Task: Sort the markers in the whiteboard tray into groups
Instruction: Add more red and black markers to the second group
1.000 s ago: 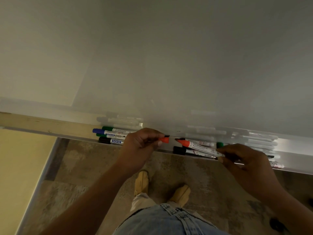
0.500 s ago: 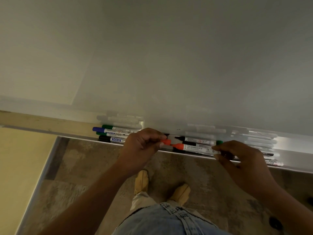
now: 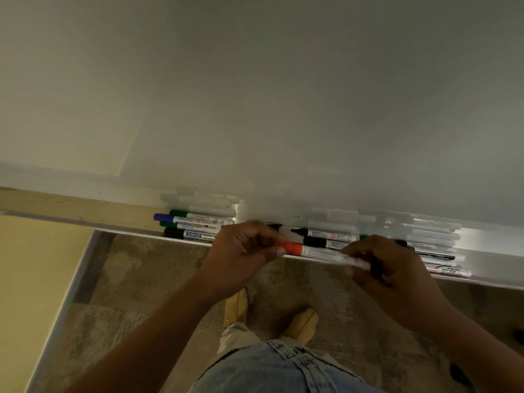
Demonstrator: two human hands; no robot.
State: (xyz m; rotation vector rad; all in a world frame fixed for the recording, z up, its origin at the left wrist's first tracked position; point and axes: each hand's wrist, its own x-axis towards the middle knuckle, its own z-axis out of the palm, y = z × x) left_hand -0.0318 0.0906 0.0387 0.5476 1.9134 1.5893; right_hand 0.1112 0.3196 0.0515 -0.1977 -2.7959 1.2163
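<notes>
A white marker with an orange cap (image 3: 312,251) hangs just in front of the whiteboard tray (image 3: 487,251). My left hand (image 3: 241,251) pinches its orange end. My right hand (image 3: 391,268) grips the white barrel at the other end. A group of green, blue and black capped markers (image 3: 195,225) lies at the tray's left end. Two black markers (image 3: 326,235) lie in the middle, behind the held one. Several more markers (image 3: 436,248) are piled at the right, partly hidden by my right hand.
The whiteboard (image 3: 283,109) rises straight behind the tray and reflects the markers. A yellow wall (image 3: 28,279) is at the left. Below are a mottled floor (image 3: 141,293) and my tan shoes (image 3: 300,324).
My hands have come together. The orange piece in my left hand and the orange-tipped marker in my right hand, apart a second ago, now meet in one line in front of the tray.
</notes>
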